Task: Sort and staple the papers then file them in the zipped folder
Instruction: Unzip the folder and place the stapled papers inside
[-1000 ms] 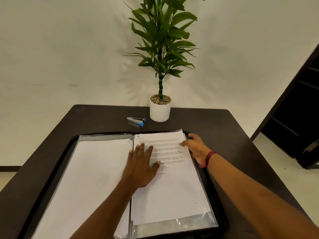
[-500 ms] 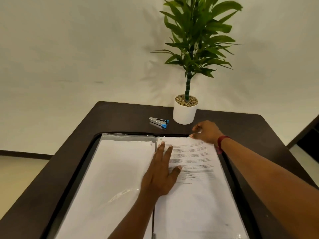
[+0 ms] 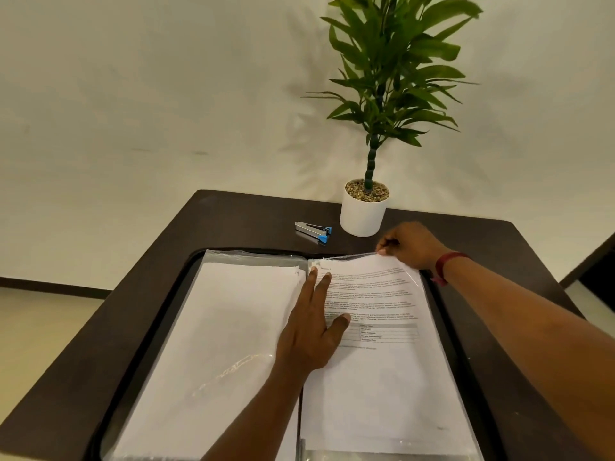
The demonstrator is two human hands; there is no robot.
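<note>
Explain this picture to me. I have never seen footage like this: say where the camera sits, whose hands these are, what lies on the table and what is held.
There is no machine here. A person works with bare hands, and the one camera sits on their head, looking forward and down. On the dark table lies an open black folder filled with papers. Beyond it are a stapler and a potted plant. The left hand lies flat on the printed page, near the folder's spine. The right hand pinches the top edge of the clear sleeve over that page, lifting it slightly.
</note>
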